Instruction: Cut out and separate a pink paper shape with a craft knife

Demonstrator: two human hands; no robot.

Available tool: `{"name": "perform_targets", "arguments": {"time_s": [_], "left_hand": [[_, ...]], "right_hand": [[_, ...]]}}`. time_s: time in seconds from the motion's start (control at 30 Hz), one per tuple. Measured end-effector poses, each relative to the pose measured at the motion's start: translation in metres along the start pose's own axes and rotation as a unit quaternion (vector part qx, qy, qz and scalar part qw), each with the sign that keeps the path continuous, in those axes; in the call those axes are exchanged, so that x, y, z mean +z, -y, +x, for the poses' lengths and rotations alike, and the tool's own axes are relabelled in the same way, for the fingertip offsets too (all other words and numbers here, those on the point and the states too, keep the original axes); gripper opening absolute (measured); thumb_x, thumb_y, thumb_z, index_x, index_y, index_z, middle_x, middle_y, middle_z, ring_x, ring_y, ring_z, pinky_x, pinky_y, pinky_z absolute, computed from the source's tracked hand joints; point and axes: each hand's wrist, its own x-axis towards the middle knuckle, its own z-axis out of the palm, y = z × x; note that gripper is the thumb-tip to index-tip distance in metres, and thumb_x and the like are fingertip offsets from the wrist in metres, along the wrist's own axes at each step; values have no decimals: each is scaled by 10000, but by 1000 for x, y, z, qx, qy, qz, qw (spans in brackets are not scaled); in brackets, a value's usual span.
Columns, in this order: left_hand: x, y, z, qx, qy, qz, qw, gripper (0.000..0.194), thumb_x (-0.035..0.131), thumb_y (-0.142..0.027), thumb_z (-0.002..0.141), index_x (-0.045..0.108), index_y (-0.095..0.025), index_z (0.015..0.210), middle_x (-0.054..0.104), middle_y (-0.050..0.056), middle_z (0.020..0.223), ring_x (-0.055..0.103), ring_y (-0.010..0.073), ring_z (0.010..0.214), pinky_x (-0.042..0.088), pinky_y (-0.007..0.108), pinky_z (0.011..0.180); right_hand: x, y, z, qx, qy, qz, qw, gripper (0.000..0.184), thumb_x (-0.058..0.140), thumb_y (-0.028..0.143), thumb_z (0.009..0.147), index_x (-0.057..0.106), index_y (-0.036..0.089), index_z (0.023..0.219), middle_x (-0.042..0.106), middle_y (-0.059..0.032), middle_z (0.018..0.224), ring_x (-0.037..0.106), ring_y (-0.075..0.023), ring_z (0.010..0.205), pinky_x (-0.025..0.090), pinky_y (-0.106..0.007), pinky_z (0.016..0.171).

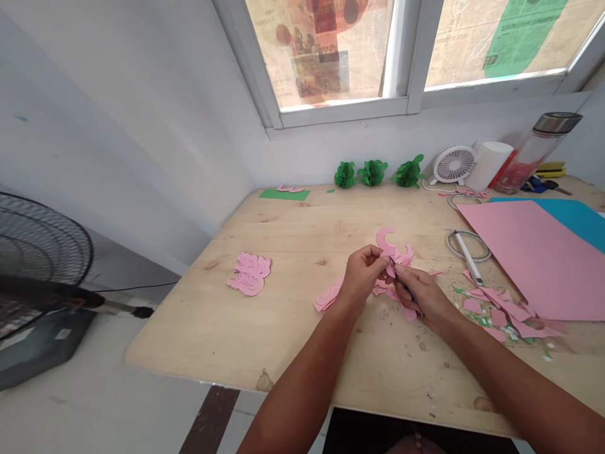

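Observation:
My left hand [363, 271] is closed, pinching a curled pink paper cutout [385, 238] above the wooden table. My right hand [420, 293] is wrapped around what looks like dark scissors [412, 294], mostly hidden by the fingers; their tip meets the paper beside my left thumb. Under and beside the hands lie folded pink paper strips [327, 296] and more pink pieces. Left of them, a stack of scalloped pink cutouts [250, 273] rests flat on the table.
Pink and green scraps [508, 312], a white pen [467, 257] on a ring and pink sheets [534, 258] over blue are at right. Green paper shapes [372, 172], a small fan [454, 165] and a bottle [539, 151] line the wall. A floor fan [42, 271] stands left.

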Motion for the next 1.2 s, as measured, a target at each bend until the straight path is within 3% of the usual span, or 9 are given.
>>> {"name": "perform_targets", "arguments": {"time_s": [1.2], "left_hand": [[0,-1,-1,4,7,-4,1000,155,614,-227,656,493,-145,606,529,-27,489,471,67,439,407,211,494]], "right_hand": [[0,0,1,3,1,5,1000,425,523,521,767,414,177,542,299,71,421,184,-44,353,83,-214,353]]}}
